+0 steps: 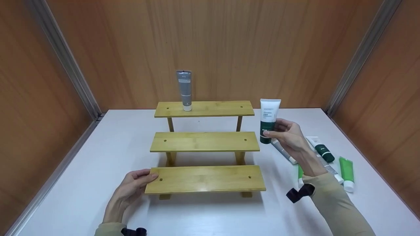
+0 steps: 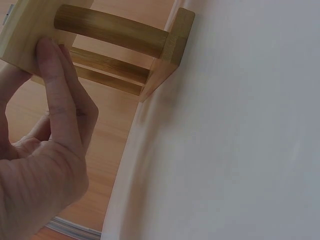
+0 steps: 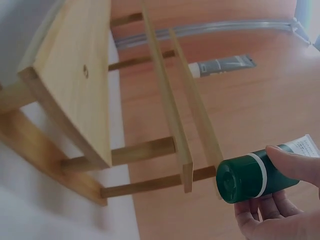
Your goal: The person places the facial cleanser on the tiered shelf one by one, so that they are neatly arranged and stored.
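My right hand (image 1: 292, 139) pinches a white and dark green squeeze tube (image 1: 269, 113) near its cap end. The tube is upright, cap down, off the right side of a three-tier bamboo display rack (image 1: 205, 179). In the right wrist view, thumb and fingers grip its green part, with the round cap (image 3: 229, 182) facing the camera. My left hand (image 1: 129, 186) holds the left end of the rack's lowest board, thumb on top and fingers (image 2: 57, 95) beneath. A grey squeeze tube (image 1: 184, 86) stands on its white cap on the top board, left of the middle.
Several tubes lie on the white table (image 1: 78, 170) at the right, among them a white and green one (image 1: 323, 150) and a bright green one (image 1: 346, 168). My right forearm partly covers them. Wooden panels (image 1: 210, 49) enclose the back and both sides.
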Available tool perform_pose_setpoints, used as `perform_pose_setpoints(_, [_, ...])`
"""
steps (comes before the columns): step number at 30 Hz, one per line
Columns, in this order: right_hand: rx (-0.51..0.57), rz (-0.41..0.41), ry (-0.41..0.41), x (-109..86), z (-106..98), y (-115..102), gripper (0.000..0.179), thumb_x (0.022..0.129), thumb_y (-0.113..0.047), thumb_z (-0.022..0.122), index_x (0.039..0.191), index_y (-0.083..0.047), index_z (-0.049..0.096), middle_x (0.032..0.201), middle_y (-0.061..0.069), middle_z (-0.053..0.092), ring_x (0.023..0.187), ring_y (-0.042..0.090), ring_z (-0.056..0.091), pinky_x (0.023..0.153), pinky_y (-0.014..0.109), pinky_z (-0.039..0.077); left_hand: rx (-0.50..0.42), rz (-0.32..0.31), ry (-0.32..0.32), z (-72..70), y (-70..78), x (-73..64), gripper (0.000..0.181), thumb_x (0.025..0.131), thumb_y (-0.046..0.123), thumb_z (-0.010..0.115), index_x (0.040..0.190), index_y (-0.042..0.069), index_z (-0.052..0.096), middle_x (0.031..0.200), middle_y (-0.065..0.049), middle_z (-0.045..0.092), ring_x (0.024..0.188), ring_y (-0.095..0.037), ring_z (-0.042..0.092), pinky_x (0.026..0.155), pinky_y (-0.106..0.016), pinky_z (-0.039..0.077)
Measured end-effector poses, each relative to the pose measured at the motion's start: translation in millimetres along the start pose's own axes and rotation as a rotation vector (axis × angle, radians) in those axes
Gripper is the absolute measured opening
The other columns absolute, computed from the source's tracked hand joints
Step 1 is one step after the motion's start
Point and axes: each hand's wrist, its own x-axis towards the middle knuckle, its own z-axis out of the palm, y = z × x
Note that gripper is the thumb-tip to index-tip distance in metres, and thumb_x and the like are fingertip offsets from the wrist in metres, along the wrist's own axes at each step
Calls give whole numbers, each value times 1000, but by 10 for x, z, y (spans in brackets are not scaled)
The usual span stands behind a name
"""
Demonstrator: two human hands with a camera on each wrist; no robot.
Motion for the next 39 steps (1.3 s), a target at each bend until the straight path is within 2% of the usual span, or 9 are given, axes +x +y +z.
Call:
perform_pose_setpoints(3, [11, -27, -5, 37, 60, -32, 75, 88, -7, 78, 151, -2, 37, 134, 5, 54, 126, 24, 50, 126, 42, 34, -3, -4, 1, 0, 2, -2, 48, 94, 16, 71, 134, -6, 56, 105, 0, 75, 98, -11, 74, 88, -21, 61])
perform_pose_setpoints(10, [61, -115, -6, 174, 199, -79, 66, 88, 2, 74, 146, -2, 44, 123, -1, 61, 121, 18, 56, 125, 39, 37, -6, 11, -19, 6, 0, 0, 53, 96, 15, 69, 137, -11, 50, 105, -1, 75, 98, -13, 74, 88, -22, 62])
perform_pose_setpoints(18, [129, -160, 30, 321, 369, -143, 63, 88, 5, 72, 144, -4, 47, 125, 2, 62, 120, 19, 57, 123, 36, 40, -43, 19, -37, 16, -2, 22, 43, 96, 12, 68, 133, -7, 57, 104, -2, 76, 97, -13, 75, 87, -22, 62])
perform_pose_setpoints(24, [115, -212, 38, 398, 521, -181, 59, 89, 3, 72, 142, -5, 50, 130, 6, 62, 118, 21, 58, 121, 37, 42, -39, 21, -36, 13, 2, 31, 46, 96, 13, 69, 134, -9, 55, 105, -3, 76, 97, -13, 75, 87, -22, 62])
perform_pose_setpoints(33, [90, -291, 61, 543, 788, -192, 57, 88, 3, 74, 140, -3, 53, 136, 16, 60, 119, 23, 58, 119, 40, 44, -12, 8, -19, 11, 11, 29, 62, 95, 16, 70, 142, -13, 43, 107, -2, 75, 99, -13, 74, 88, -22, 62])
perform_pose_setpoints(39, [63, -317, 83, 626, 951, -204, 57, 86, 4, 75, 138, -3, 54, 134, 19, 61, 116, 23, 60, 111, 39, 50, -25, 11, -31, 12, 4, 19, 50, 96, 15, 69, 136, -9, 52, 105, -1, 75, 98, -12, 74, 88, -22, 62])
